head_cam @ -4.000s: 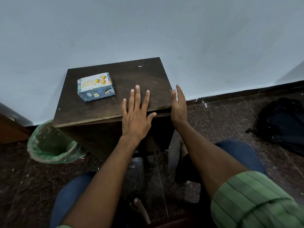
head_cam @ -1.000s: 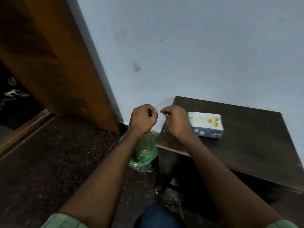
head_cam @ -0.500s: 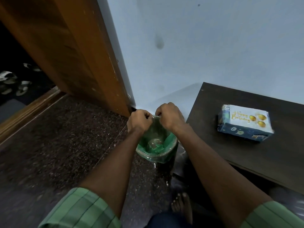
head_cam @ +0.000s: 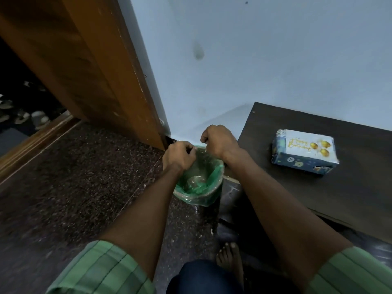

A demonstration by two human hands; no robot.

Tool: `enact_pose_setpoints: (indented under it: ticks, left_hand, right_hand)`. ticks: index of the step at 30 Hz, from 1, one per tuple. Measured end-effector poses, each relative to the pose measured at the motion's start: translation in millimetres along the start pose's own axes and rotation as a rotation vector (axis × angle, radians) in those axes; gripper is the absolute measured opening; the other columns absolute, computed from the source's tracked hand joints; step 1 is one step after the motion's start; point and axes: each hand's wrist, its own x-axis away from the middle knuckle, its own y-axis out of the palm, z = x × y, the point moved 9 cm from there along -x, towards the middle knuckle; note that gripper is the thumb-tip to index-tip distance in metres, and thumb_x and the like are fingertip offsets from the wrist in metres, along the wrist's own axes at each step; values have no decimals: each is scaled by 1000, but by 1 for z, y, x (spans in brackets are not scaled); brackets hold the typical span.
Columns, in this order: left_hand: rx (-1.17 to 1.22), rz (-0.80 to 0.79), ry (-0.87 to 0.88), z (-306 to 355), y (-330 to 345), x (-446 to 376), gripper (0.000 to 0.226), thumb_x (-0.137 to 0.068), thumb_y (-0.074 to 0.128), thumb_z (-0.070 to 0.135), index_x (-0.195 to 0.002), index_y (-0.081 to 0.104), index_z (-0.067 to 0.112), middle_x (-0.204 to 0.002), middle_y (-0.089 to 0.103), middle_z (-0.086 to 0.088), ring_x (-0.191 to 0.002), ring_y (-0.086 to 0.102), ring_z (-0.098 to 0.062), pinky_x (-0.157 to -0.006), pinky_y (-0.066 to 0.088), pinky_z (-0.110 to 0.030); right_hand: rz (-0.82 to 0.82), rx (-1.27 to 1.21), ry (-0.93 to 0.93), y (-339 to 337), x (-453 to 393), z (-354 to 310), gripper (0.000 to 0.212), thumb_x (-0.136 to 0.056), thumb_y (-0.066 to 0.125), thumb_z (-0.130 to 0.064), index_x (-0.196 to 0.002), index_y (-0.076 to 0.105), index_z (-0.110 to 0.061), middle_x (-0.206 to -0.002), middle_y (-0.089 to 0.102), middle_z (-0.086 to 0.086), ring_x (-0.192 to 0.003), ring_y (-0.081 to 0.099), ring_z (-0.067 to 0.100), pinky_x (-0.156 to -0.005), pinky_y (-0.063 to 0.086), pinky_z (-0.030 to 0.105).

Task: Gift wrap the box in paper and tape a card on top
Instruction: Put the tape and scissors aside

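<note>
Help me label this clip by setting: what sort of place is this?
Probably a room in a home, in a corner by a doorway. A wooden door frame meets a plain painted wall, a small bin with a green liner stands on the speckled stone floor, and footwear lies beyond the threshold.

One view only, from a wide-angle camera worn on the person's head. It looks forward and steeply down, turned toward the room's corner where the pale wall (head_cam: 265,60) meets the wooden door frame (head_cam: 89,66). The floor (head_cam: 70,177) fills the lower left, and the dark worktop (head_cam: 350,198) enters from the right edge. Both forearms reach away from the lens, close beneath it. Straight lines bow near the frame's borders.
</note>
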Motion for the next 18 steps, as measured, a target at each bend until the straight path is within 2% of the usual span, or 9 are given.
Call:
enact_pose_setpoints:
  ticks: [3, 6, 10, 14, 15, 18]
  left_hand:
    - [51, -19, 62, 27, -2, 10, 18, -98, 69, 41, -91, 78, 28, -85, 77, 8, -84, 71, -22, -74, 58, -33]
    - [158, 23, 129, 62, -15, 21, 19, -99, 67, 41, -90, 77, 28, -86, 76, 10, -84, 70, -21, -70, 54, -31]
    - [255, 39, 201, 114, -30, 35, 18, -100, 66, 43, -97, 78, 30, -91, 75, 15, -92, 70, -17, -80, 55, -33]
    - [354, -49, 291, 170, -29, 55, 14, -97, 68, 41, -101, 79, 33, -101, 77, 17, -100, 70, -13, -91, 58, -35]
    - [376, -86, 317, 180, -25, 60, 16, -97, 69, 41, -107, 79, 33, -108, 78, 16, -104, 70, -12, -96, 58, -36]
    - [347, -279, 381, 210, -1, 84, 49, -93, 73, 48, -138, 69, 30, -137, 71, 9, -122, 67, -12, -110, 52, -39]
  right_hand:
    - [18, 16, -2, -17, 14, 6, 38, -84, 63, 3, -110, 76, -22, -115, 72, 8, -107, 67, 30, -89, 59, 42]
    - [70, -3, 13, -50, 36, 17, 43, -86, 58, 4, -115, 74, -22, -120, 70, 8, -112, 66, 29, -89, 58, 40]
    - [135, 3, 21, -102, 69, 37, 43, -87, 57, 3, -120, 73, -18, -125, 69, 8, -119, 62, 27, -90, 53, 34]
    - [262, 14, 30, -162, 117, 81, 30, -85, 67, -5, -112, 78, -14, -115, 75, 6, -111, 68, 27, -91, 55, 37]
    - [262, -10, 39, -171, 129, 95, 34, -84, 72, -10, -118, 77, -14, -120, 75, 5, -116, 66, 26, -97, 54, 37]
    - [142, 2, 94, -180, 157, 139, 83, -73, 88, -26, -148, 56, -16, -148, 59, 7, -138, 51, 27, -113, 42, 38]
